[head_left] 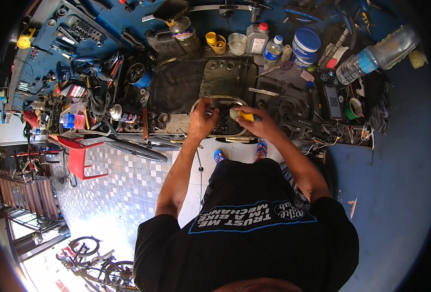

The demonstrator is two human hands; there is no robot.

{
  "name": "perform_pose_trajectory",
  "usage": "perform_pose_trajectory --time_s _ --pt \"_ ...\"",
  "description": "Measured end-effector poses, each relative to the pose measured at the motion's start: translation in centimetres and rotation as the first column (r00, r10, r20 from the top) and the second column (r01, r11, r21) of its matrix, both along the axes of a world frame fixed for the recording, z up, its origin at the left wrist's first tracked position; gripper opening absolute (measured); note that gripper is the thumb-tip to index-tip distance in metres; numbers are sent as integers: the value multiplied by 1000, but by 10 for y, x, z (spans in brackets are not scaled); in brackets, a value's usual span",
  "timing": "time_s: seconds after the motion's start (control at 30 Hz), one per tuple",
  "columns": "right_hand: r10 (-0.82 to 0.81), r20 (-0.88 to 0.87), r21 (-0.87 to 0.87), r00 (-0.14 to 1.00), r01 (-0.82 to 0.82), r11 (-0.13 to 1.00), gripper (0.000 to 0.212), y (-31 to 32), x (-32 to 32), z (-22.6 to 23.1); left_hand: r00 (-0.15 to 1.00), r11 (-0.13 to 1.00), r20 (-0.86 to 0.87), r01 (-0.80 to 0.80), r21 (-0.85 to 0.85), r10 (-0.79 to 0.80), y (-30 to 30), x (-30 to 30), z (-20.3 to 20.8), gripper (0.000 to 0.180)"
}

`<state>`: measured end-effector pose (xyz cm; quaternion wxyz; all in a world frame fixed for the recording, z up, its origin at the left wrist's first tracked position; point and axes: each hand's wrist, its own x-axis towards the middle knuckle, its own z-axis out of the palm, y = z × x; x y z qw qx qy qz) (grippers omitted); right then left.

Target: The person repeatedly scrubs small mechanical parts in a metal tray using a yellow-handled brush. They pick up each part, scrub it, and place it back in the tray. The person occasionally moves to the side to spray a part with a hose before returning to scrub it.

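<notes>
A metal tray [196, 103] with a pale rim lies at the near edge of the workbench, with many small dark parts [220, 127] in it. Over its left side is my left hand [203, 119], fingers curled and closed; whatever they pinch, if anything, is too small to name. On the tray's right side, my right hand [263, 125] grips a yellow-handled brush [246, 116]. The brush's pale, round bristle head points left over the dark parts, toward my left hand. A dark mat [220, 82] with several metal rings on it spreads behind the tray.
Right of the tray lies a bicycle crankset [293, 119], near a phone [332, 102]. Bottles and a blue-and-white tub [306, 45] line the back. Leftward are a wrench [145, 117], a blue can [140, 77] and crowded tools. A red chair [81, 158] stands on the tiled floor.
</notes>
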<state>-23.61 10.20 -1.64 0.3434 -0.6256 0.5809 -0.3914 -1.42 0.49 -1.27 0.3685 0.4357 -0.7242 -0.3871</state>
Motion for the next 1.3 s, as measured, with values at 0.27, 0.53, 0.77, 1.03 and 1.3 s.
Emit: perform_pose_trajectory --time_s 0.27,0.53,0.77,1.03,1.3 --pt "-63 -235 -66 970 49 997 32 -1 -9 -1 985 992 163 73 -105 -55 -7 10 -3 30" --pt "-50 113 -54 992 56 997 27 -13 32 50 975 972 221 71 -225 -20 -8 7 -7 35" --pt "-100 90 -26 991 103 994 27 -7 19 42 971 1000 239 25 -13 -21 -4 13 6 35" --pt "-128 134 -49 983 136 989 24 -10 7 22 975 999 221 12 -34 -4 -1 6 8 33" --pt "-32 -322 -101 946 -1 995 25 4 -8 8 980 996 180 91 -6 -88 -9 3 4 32"
